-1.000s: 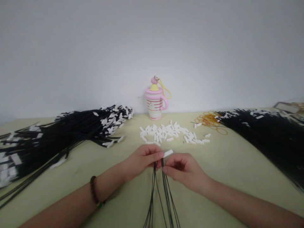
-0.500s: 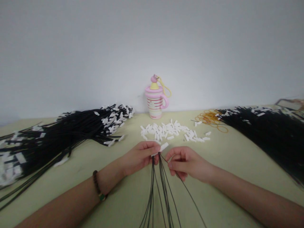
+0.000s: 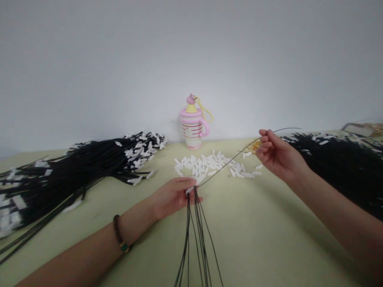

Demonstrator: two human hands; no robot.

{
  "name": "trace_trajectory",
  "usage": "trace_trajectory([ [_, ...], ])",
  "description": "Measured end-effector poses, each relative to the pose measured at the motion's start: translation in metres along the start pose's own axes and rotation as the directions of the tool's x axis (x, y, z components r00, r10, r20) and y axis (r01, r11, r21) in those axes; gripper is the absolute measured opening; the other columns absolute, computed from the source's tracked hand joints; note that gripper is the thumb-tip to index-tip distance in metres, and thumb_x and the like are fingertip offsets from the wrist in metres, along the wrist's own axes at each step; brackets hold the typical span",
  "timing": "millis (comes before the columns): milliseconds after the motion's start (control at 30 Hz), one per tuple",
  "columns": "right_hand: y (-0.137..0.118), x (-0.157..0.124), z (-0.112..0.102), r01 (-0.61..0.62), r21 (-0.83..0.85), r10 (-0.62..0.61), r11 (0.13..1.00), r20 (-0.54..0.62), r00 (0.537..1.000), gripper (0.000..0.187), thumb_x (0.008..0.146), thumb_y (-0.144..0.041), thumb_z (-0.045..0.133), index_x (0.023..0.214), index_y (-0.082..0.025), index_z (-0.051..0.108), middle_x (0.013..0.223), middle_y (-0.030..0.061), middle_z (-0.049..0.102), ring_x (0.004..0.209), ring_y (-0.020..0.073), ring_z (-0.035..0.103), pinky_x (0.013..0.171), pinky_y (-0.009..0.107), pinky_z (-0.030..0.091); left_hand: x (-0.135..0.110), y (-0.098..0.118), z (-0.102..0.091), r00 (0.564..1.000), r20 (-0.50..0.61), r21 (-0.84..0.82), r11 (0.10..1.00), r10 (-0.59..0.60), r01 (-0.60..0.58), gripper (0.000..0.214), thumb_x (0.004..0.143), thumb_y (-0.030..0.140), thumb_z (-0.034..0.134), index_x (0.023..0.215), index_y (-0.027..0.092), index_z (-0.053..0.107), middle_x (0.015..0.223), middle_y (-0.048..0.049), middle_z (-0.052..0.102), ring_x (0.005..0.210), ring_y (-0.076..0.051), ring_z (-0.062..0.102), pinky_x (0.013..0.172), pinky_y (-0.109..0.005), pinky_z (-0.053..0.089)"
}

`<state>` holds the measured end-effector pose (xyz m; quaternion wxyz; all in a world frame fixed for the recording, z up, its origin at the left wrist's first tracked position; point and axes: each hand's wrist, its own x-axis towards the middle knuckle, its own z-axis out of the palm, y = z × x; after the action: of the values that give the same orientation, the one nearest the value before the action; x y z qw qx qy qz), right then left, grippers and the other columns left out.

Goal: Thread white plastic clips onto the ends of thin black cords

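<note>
Between the thumb and fingers of my left hand (image 3: 175, 196) is a small white strip (image 3: 201, 180), gripped at its near end. Several thin black cords (image 3: 198, 227) hang down from that strip in two bunches. My right hand (image 3: 279, 155), raised to the right, pinches a single black cord (image 3: 229, 162). This cord runs up slantwise from the strip to my fingertips, and its loose end sticks out past them to the right. Just beyond my left hand lies a pile of loose white pieces (image 3: 206, 164).
A pink-lidded cup (image 3: 192, 129) with a yellow loop stands by the wall. Black cords with white ends (image 3: 98, 159) lie heaped on the left. Another black bundle (image 3: 338, 171) covers the right side, and yellow-orange bands (image 3: 253, 146) show partly behind my right hand.
My right hand has moved up and to the right, drawing one black cord away from the hanging bunch. My left hand keeps its grip on the white strip.
</note>
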<state>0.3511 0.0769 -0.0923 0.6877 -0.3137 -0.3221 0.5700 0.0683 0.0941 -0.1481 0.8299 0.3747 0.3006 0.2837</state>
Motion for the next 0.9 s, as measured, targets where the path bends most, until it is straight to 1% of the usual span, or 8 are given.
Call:
trace_trajectory([
  [67, 0.011, 0.003, -0.003, 0.067, -0.056, -0.07, 0.996, -0.044, 0.997, 0.018, 0.073, -0.029, 0.057, 0.087, -0.018, 0.056, 0.06, -0.0055, 0.048, 0.045, -0.0022, 0.041, 0.044, 0.009, 0.034, 0.001, -0.001, -0.001, 1.0, -0.016, 0.002, 1.0, 0.025, -0.025, 0.006, 0.073, 0.016, 0.058, 0.07, 0.011, 0.058, 0.06, 0.0005, 0.055, 0.055, -0.007, 0.051, 0.078, -0.037, 0.047],
  [133, 0.03, -0.001, 0.0, 0.083, -0.23, -0.096, 0.97, -0.046, 0.994, 0.021, 0.073, -0.035, 0.056, 0.082, -0.017, 0.055, 0.059, -0.0042, 0.047, 0.045, -0.0004, 0.04, 0.039, 0.011, 0.028, 0.002, -0.002, -0.001, 0.998, -0.036, 0.008, 0.999, 0.043, -0.042, 0.006, 0.073, 0.016, 0.058, 0.071, 0.01, 0.058, 0.062, -0.0004, 0.055, 0.056, -0.007, 0.052, 0.074, -0.034, 0.048],
  [233, 0.067, -0.022, 0.015, 0.062, -0.583, -0.042, 0.81, 0.049, 0.998, 0.032, 0.078, -0.042, 0.047, 0.065, -0.012, 0.053, 0.049, -0.0025, 0.044, 0.042, 0.0023, 0.039, 0.041, 0.014, 0.028, 0.003, -0.003, 0.001, 0.997, -0.061, 0.028, 0.999, 0.043, -0.041, 0.007, 0.072, 0.016, 0.059, 0.071, 0.009, 0.059, 0.063, -0.0011, 0.055, 0.056, -0.007, 0.052, 0.07, -0.03, 0.049],
  [367, 0.098, -0.053, 0.034, 0.077, -0.767, 0.118, 0.637, 0.196, 0.974, 0.041, 0.083, -0.037, 0.038, 0.053, -0.011, 0.048, 0.045, -0.0019, 0.042, 0.044, 0.0033, 0.04, 0.047, 0.015, 0.032, 0.0, -0.001, 0.007, 0.988, -0.148, 0.031, 0.999, 0.032, -0.028, 0.006, 0.072, 0.014, 0.057, 0.069, 0.009, 0.058, 0.059, -0.0001, 0.054, 0.052, -0.007, 0.05, 0.066, -0.029, 0.05],
  [500, 0.097, -0.067, 0.033, 0.217, -0.806, 0.152, 0.551, 0.352, 0.924, 0.038, 0.083, -0.029, 0.034, 0.051, -0.012, 0.045, 0.047, -0.0013, 0.043, 0.047, 0.0041, 0.04, 0.05, 0.016, 0.032, -0.001, 0.001, 0.013, 0.969, -0.246, 0.012, 1.0, -0.009, 0.012, 0.004, 0.07, 0.012, 0.056, 0.067, 0.01, 0.055, 0.054, 0.0005, 0.053, 0.049, -0.008, 0.05, 0.062, -0.028, 0.05],
  [733, 0.094, -0.071, 0.027, 0.598, -0.701, -0.09, 0.389, 0.617, 0.782, 0.034, 0.077, -0.016, 0.035, 0.046, -0.013, 0.023, 0.046, -0.0021, 0.026, 0.047, 0.0046, 0.031, 0.049, 0.019, 0.022, 0.001, 0.001, 0.013, 0.961, -0.275, -0.003, 1.0, -0.006, 0.005, 0.005, 0.069, 0.012, 0.058, 0.065, 0.011, 0.054, 0.052, 0.0014, 0.052, 0.046, -0.007, 0.048, 0.062, -0.027, 0.05],
  [833, 0.095, -0.073, 0.03, 0.68, -0.65, -0.143, 0.341, 0.679, 0.72, 0.031, 0.075, -0.012, 0.035, 0.048, -0.014, 0.021, 0.047, -0.0023, 0.024, 0.049, 0.0052, 0.029, 0.052, 0.02, 0.023, 0.0, 0.0, 0.013, 0.964, -0.266, -0.004, 1.0, 0.0, -0.002, 0.005, 0.068, 0.012, 0.059, 0.065, 0.01, 0.055, 0.053, 0.0011, 0.052, 0.046, -0.007, 0.049, 0.063, -0.027, 0.05],
  [900, 0.095, -0.073, 0.03, 0.694, -0.644, -0.152, 0.322, 0.689, 0.709, 0.03, 0.074, -0.011, 0.035, 0.049, -0.014, 0.02, 0.047, -0.0022, 0.024, 0.049, 0.0054, 0.029, 0.052, 0.02, 0.023, 0.0, 0.0, 0.013, 0.965, -0.264, 0.0, 1.0, 0.005, -0.005, 0.006, 0.068, 0.012, 0.058, 0.065, 0.01, 0.055, 0.053, 0.001, 0.052, 0.046, -0.007, 0.049, 0.062, -0.028, 0.05],
])
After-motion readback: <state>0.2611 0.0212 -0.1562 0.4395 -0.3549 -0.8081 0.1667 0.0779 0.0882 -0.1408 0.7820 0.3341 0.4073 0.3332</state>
